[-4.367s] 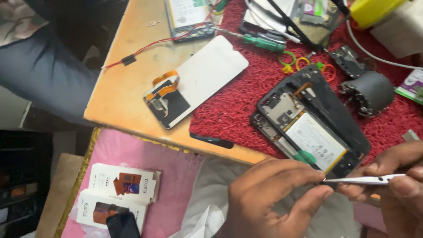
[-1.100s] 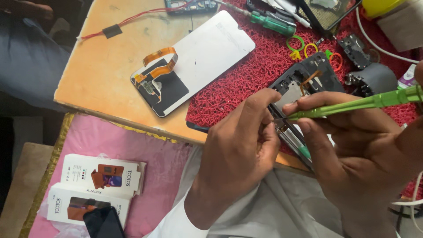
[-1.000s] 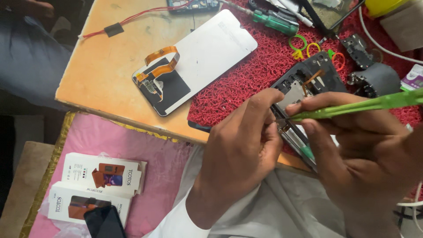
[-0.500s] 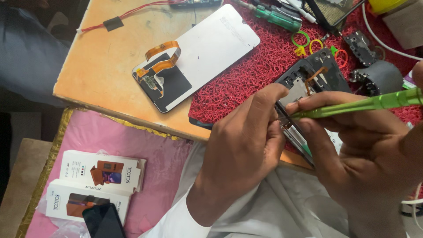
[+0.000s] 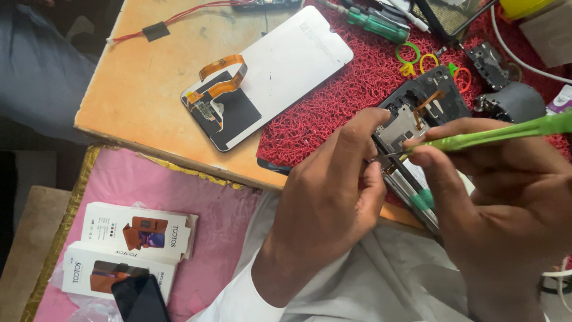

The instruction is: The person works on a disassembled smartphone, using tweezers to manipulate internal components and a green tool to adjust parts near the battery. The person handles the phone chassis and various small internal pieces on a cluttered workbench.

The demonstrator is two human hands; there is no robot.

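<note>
An opened dark phone body (image 5: 429, 95) lies on a red bristle mat (image 5: 357, 101). My left hand (image 5: 333, 203) rests over its lower half, thumb and forefinger pinched on a thin metal tool whose kind I cannot tell. My right hand (image 5: 506, 197) grips a long green plastic tool (image 5: 494, 134), its tip touching the phone's inside right beside the left fingertips. A small green-handled screwdriver (image 5: 422, 200) lies along the phone's edge, under my hands.
A detached white screen panel (image 5: 286, 71) with orange flex cables lies face down across the wooden table (image 5: 149, 89) and mat. A green screwdriver (image 5: 375, 24), coloured rubber bands (image 5: 408, 53) and a dark round part (image 5: 512, 101) sit on the mat. Two white boxes (image 5: 137, 229) lie on pink cloth (image 5: 179, 197).
Seconds ago my right hand held white tweezers below the phone; now it holds the green tool. Over the last second both hands stay on the phone while the view shifts slightly.
</note>
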